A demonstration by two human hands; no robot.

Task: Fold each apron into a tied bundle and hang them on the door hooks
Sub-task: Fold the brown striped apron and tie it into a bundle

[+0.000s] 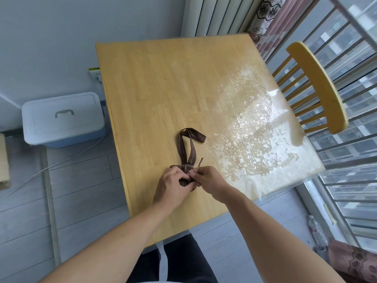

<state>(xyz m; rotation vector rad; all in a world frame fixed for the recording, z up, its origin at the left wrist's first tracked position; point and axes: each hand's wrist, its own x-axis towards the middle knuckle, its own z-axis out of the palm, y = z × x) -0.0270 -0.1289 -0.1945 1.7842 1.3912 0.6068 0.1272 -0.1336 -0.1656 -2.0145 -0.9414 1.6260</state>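
A brown striped apron (184,181) is folded into a small bundle on the wooden table (163,88), near its front edge. Its strap loop (188,144) lies stretched away from me across the tabletop. My left hand (173,187) grips the bundle from the left, fingers curled round it. My right hand (206,179) pinches a thin brown tie end at the top of the bundle; the tie's tip (201,160) sticks up past my fingers. Most of the bundle is hidden under both hands. No door hooks are in view.
A wooden chair (318,86) stands at the table's right side by a barred window (350,139). A white lidded storage box (63,117) sits on the floor to the left, with a white cable (30,176) trailing across the floor. A radiator (216,15) stands behind the table.
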